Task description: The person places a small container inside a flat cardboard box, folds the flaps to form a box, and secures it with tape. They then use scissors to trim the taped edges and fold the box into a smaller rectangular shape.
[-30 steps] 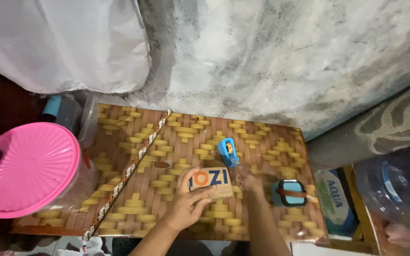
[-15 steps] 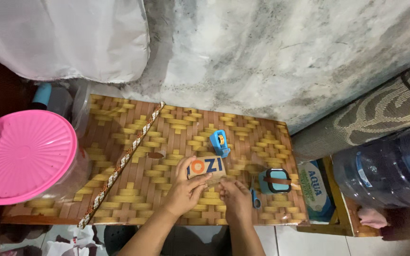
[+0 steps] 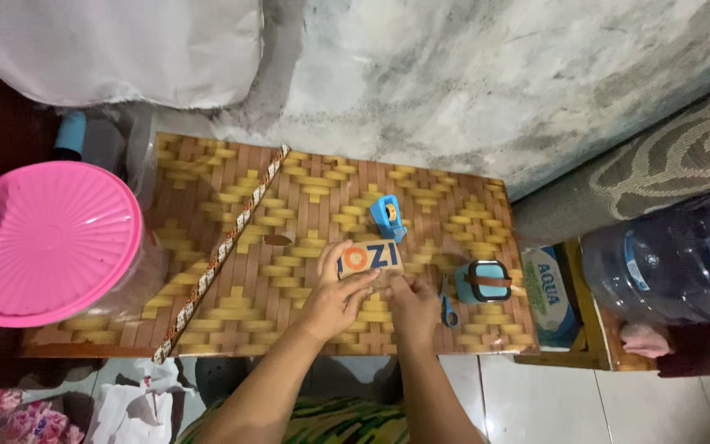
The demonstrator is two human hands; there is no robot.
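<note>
- Left hand (image 3: 337,302) grips the small cardboard box (image 3: 369,261), flat on the woven-pattern table (image 3: 207,321).
- Right hand (image 3: 415,298) pinches the box's near-right edge.
- Blue tape dispenser (image 3: 389,215) sits just behind the box; blue scissors (image 3: 449,311) to its right.

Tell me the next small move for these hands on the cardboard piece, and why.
Probably reach the right hand for the blue scissors lying just beside it. The left hand already pins the cardboard piece on the woven table, and both hands pinch its lower edge.
</note>
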